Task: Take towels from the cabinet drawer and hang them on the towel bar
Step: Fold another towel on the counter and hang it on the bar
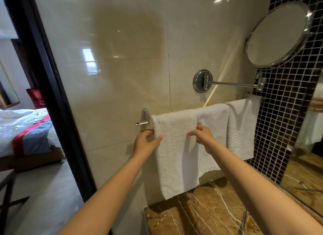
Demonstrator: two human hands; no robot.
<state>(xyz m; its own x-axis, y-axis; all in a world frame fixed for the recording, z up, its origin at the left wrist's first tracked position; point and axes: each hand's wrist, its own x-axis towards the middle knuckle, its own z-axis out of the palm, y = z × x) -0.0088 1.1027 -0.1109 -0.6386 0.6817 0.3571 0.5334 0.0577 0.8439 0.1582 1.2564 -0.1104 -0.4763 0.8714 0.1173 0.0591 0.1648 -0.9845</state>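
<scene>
Forearms (108,191) low in view, both stretched up and away toward the wall (122,60). Left hand (146,142) at the left edge of the nearest towel (176,150), thumb laid on the front face, fingers curled behind, pinching that edge just below the bar (142,123). Right hand (202,135) at the opposite edge, thumb on the front, fingers tucked in beside the second towel (213,130), pinching likewise. Towel draped over the bar at its left end, front flap hanging down to just above the counter (201,217). Second towel and third towel (241,126) on the same bar further right, side by side, edges touching or slightly overlapping. Drawer not in view.

Step in hand, by the look: squaring up the left-most towel, not fetching. Three towels up already; no telling of any more in the drawer.

Next, probably: a light, even tug at both edges to level the hem and flatten the fold, with care not to drag the second towel along or slide the cloth off the bar's open left end; then release of both pinches
</scene>
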